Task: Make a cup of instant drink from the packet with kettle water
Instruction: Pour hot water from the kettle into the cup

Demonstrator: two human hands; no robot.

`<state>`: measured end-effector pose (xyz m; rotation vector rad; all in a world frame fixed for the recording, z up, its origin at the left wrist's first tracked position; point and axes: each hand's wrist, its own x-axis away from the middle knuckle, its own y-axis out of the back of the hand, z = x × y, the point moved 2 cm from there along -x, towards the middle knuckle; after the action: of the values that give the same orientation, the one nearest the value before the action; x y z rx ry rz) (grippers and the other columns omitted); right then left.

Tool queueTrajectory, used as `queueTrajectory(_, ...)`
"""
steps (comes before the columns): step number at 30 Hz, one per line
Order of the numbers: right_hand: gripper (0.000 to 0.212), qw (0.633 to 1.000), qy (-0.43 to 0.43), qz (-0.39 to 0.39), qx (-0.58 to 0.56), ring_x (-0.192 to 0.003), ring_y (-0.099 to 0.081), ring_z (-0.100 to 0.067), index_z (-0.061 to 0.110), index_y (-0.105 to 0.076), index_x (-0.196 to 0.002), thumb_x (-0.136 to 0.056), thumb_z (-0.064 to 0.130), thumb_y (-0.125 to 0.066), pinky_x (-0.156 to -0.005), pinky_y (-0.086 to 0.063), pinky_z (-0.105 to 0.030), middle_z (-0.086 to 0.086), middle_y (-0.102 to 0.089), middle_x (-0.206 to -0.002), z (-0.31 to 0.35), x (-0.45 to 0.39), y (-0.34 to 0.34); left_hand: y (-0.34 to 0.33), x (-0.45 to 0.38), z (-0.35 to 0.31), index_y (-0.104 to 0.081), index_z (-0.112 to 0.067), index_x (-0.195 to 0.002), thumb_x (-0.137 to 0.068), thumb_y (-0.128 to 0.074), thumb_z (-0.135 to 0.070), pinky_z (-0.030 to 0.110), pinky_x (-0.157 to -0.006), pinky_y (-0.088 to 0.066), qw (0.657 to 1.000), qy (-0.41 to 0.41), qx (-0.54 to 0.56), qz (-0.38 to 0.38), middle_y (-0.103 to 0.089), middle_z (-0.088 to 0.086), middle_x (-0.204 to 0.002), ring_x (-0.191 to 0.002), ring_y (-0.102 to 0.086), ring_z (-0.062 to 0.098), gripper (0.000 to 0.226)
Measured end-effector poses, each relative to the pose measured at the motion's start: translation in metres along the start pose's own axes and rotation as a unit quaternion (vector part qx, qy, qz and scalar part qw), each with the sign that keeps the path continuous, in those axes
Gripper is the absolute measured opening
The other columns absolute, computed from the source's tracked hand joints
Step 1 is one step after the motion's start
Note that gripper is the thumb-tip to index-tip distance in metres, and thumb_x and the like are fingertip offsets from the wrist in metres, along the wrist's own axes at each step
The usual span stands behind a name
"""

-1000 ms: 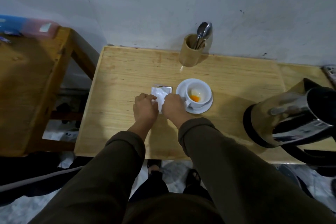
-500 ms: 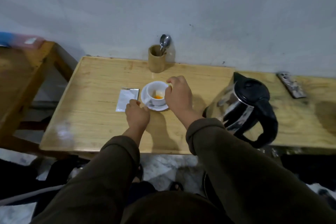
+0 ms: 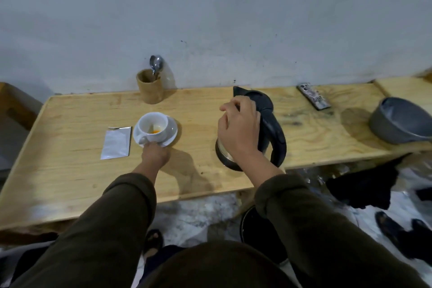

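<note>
right hand (image 3: 238, 133): over the kettle (image 3: 254, 128), fingers loosely curled and half spread, back of hand to camera. Looks short of a grip; handle (image 3: 273, 133) sits just right of the knuckles, nothing clamped. Contact with the lid: cannot tell.
left hand (image 3: 155, 154): fingertips on the near rim of the saucer (image 3: 171, 134), pinched narrow. Judging it's bracing the saucer so the cup won't skate during the pour.
cup (image 3: 152, 127): white, upright on the saucer, just beyond the left fingertips. Orange powder in the bottom, no water visible yet.
packet (image 3: 116, 142): silver sachet lying flat, just left of the left hand, beside the saucer, not touching it. Top edge looks torn; probably emptied.
kettle: steel body, black lid and handle, upright on the wooden table (image 3: 70, 170), well right of the cup, spout pointing away.
spoon (image 3: 156, 66): in the wooden holder (image 3: 149, 87), beyond the cup by the wall. Needed for stirring later.
step: powder in, water next; right hand needs the handle.
risk: hot pour into a small cup, splash; a hand at the saucer is close to the stream.
other: phone (image 3: 313, 99) and grey bowl (image 3: 399, 121) far right, clear of the path.
</note>
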<state>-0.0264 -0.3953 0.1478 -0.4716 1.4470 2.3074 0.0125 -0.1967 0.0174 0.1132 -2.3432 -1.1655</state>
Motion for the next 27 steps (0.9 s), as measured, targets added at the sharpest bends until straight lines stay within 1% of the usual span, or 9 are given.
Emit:
queueTrajectory(3,0.020,0.997,-0.011,-0.038,0.059,-0.116,-0.045,-0.022,0.016,-0.069,-0.095,-0.077,0.014,-0.060,-0.090,-0.038,-0.044,-0.009,-0.059,-0.120,-0.019,0.014,0.012,0.000,0.001,0.002,-0.050,0.007,-0.128,-0.096,-0.042,-0.014,0.042,-0.101,-0.040,1.000,-0.006,-0.007,0.007,-0.053,0.027,-0.133,-0.125,-0.049,0.041,0.039)
queueTrajectory(6,0.036,0.994,-0.069,-0.025,0.085,-0.126,-0.045,-0.026,0.020,-0.060,-0.115,-0.079,0.016,-0.060,-0.097,-0.035,-0.049,-0.008,-0.052,-0.132,-0.039,0.029,0.022,0.000,0.000,0.005,-0.049,0.006,-0.129,-0.097,-0.038,-0.014,0.042,-0.102,-0.039,0.999,-0.026,-0.024,0.011,-0.053,0.026,-0.134,-0.126,-0.048,0.040,0.039)
queueTrajectory(9,0.059,0.994,-0.107,-0.005,0.029,-0.130,-0.038,-0.023,0.019,-0.042,-0.135,-0.078,0.011,-0.058,-0.100,-0.036,-0.046,-0.006,-0.041,-0.141,-0.051,0.040,0.029,0.000,-0.001,0.007,-0.051,0.006,-0.128,-0.095,-0.041,-0.014,0.042,-0.102,-0.040,0.999,-0.019,-0.027,0.011,-0.054,0.026,-0.133,-0.124,-0.049,0.040,0.040)
queueTrajectory(12,0.069,0.978,-0.185,-0.027,-0.094,-0.127,-0.043,-0.024,0.020,-0.028,-0.142,-0.081,0.006,-0.058,-0.103,-0.045,-0.039,-0.009,-0.035,-0.141,-0.056,0.038,0.035,-0.001,0.001,0.008,-0.053,0.006,-0.124,-0.092,-0.045,-0.011,0.042,-0.099,-0.042,1.000,-0.020,-0.013,0.002,-0.057,0.026,-0.129,-0.121,-0.051,0.041,0.038)
queueTrajectory(14,0.066,0.946,-0.290,-0.013,-0.146,-0.118,-0.052,-0.024,0.020,-0.032,-0.138,-0.080,0.009,-0.062,-0.097,-0.050,-0.037,-0.008,-0.045,-0.131,-0.061,0.035,0.038,-0.001,0.002,0.009,-0.055,0.006,-0.122,-0.091,-0.047,-0.011,0.042,-0.095,-0.043,1.000,-0.027,0.003,-0.005,-0.058,0.026,-0.126,-0.119,-0.053,0.041,0.036)
queueTrajectory(16,0.045,0.903,-0.389,0.011,-0.183,-0.101,-0.061,-0.027,0.017,-0.048,-0.119,-0.077,0.017,-0.065,-0.085,-0.053,-0.036,-0.002,-0.059,-0.098,-0.066,0.033,0.040,0.000,0.003,0.010,-0.056,0.004,-0.121,-0.090,-0.049,-0.011,0.041,-0.094,-0.044,0.999,-0.032,0.016,-0.002,-0.059,0.025,-0.125,-0.117,-0.054,0.041,0.035)
queueTrajectory(18,0.026,0.880,-0.433,0.030,-0.195,-0.087,-0.062,-0.027,0.016,-0.055,-0.098,-0.076,0.020,-0.067,-0.076,-0.053,-0.035,0.003,-0.055,-0.076,-0.068,0.031,0.041,0.002,0.004,0.012,-0.054,0.001,-0.124,-0.091,-0.049,-0.014,0.041,-0.096,-0.043,0.999,-0.033,0.024,0.004,-0.058,0.023,-0.128,-0.118,-0.053,0.040,0.037)
queueTrajectory(23,0.016,0.887,-0.424,0.025,-0.179,-0.080,-0.058,-0.024,0.020,-0.056,-0.087,-0.076,0.012,-0.064,-0.067,-0.045,-0.028,-0.003,-0.060,-0.083,-0.067,0.027,0.040,0.008,0.006,0.016,-0.048,-0.003,-0.134,-0.097,-0.040,-0.021,0.040,-0.105,-0.039,0.998,-0.016,0.061,0.010,-0.049,0.023,-0.139,-0.127,-0.047,0.039,0.042)
queueTrajectory(27,0.017,0.919,-0.374,0.027,-0.122,-0.076,-0.054,-0.024,0.020,-0.053,-0.083,-0.074,0.009,-0.062,-0.073,-0.047,-0.031,-0.002,-0.058,-0.079,-0.061,0.017,0.041,0.011,-0.002,0.022,-0.057,0.001,-0.118,-0.096,-0.037,-0.021,0.046,-0.097,-0.044,0.989,0.019,0.148,-0.003,-0.057,0.030,-0.124,-0.115,-0.054,0.044,0.037)
